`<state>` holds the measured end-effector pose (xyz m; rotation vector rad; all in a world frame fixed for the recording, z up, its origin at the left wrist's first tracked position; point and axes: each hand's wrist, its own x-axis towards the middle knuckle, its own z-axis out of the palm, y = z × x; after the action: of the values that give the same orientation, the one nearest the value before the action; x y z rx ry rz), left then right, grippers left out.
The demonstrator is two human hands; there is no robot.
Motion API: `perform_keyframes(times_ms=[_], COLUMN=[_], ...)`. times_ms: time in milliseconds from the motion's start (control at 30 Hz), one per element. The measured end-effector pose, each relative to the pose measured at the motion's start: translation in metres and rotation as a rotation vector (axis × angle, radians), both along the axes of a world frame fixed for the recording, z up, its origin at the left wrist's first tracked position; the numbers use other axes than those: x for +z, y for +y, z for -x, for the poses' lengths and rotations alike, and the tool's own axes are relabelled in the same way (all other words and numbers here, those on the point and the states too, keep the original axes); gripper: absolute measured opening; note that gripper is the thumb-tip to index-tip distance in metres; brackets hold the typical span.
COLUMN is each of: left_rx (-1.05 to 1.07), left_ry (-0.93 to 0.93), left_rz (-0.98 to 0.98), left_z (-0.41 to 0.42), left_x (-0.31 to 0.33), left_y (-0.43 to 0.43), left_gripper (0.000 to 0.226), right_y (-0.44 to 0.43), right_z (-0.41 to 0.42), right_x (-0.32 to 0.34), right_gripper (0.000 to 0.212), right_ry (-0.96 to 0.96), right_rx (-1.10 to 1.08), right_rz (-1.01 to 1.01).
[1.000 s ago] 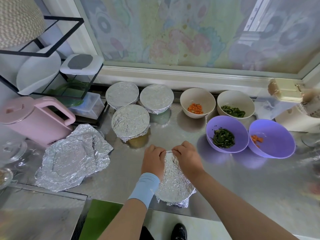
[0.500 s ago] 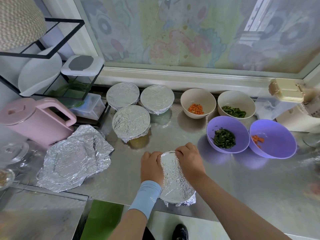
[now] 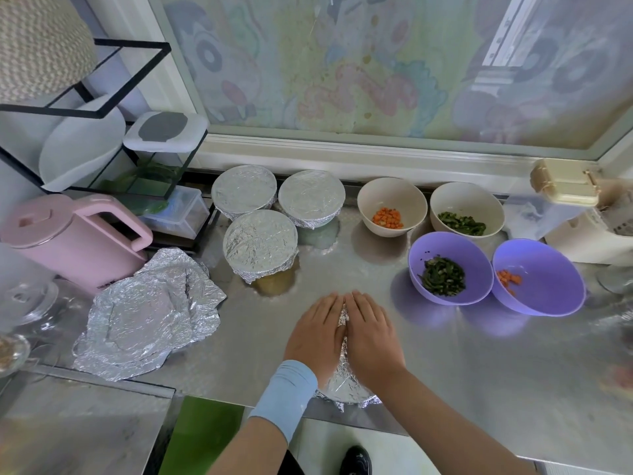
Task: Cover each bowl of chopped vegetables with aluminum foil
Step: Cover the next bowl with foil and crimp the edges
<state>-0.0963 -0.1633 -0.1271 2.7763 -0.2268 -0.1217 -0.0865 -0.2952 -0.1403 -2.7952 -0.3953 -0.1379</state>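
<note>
Light-blue wristband [image 3: 284, 392] on left wrist; black shoe [image 3: 356, 461].

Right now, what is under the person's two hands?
Crinkled foil, which the left hand and right hand press flat. The bowl beneath and whatever is in it are hidden by the foil.

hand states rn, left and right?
Left hand: open, flat, pressing on the foil-covered bowl.
Right hand: open, flat, pressing on the same bowl.
</note>
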Motion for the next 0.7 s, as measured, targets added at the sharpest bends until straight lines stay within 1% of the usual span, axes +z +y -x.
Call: perform_keyframes(times_ms=[67, 167, 200, 267, 333, 400, 500, 633, 700], left_rx=[0.022, 0.074, 0.094, 0.125, 0.123, 0.082, 0.078, 0.133, 0.146], left_ry=[-0.01, 0.023, 0.026, 0.025, 0.017, 0.039, 0.056, 0.046, 0.042], left_rz=[-0.024, -0.037, -0.035, -0.012, 0.039, 0.115, 0.188, 0.206, 0.209], left_z=[0.001, 0.005, 0.006, 0.004, -0.001, -0.005, -0.006, -0.006, -0.007], left_x=[0.001, 0.005, 0.006, 0.013, 0.02, 0.022, 0.017, 0.011, 0.01], left_y=[-0.001, -0.006, -0.007, -0.007, -0.006, -0.003, -0.001, -0.001, -0.001], left_gripper=[0.069, 0.072, 0.073, 0.073, 0.064, 0.049, 0.042, 0.039, 0.038], right_y=[-0.002, -0.005, -0.006, -0.011, -0.016, -0.019, -0.019, -0.017, -0.017], right_z=[-0.002, -0.004, -0.005, -0.006, -0.007, -0.009, -0.014, -0.016, -0.016], right_x=[0.003, 0.009, 0.01, 0.009, 0.01, 0.009, 0.007, 0.007, 0.008], right_gripper=[0.058, 0.055, 0.053, 0.046, 0.034, 0.024, 0.027, 0.024, 0.023], right_ry=[0.026, 0.046, 0.053, 0.047, 0.035, 0.024, 0.056, 0.11, 0.114], right_rx=[0.039, 0.094, 0.089, 0.0, -0.106, -0.14, -0.143, -0.185, -0.186], right_rz=[0.001, -0.009, -0.035, -0.137, -0.228, -0.261, -0.285, -0.345, -0.34])
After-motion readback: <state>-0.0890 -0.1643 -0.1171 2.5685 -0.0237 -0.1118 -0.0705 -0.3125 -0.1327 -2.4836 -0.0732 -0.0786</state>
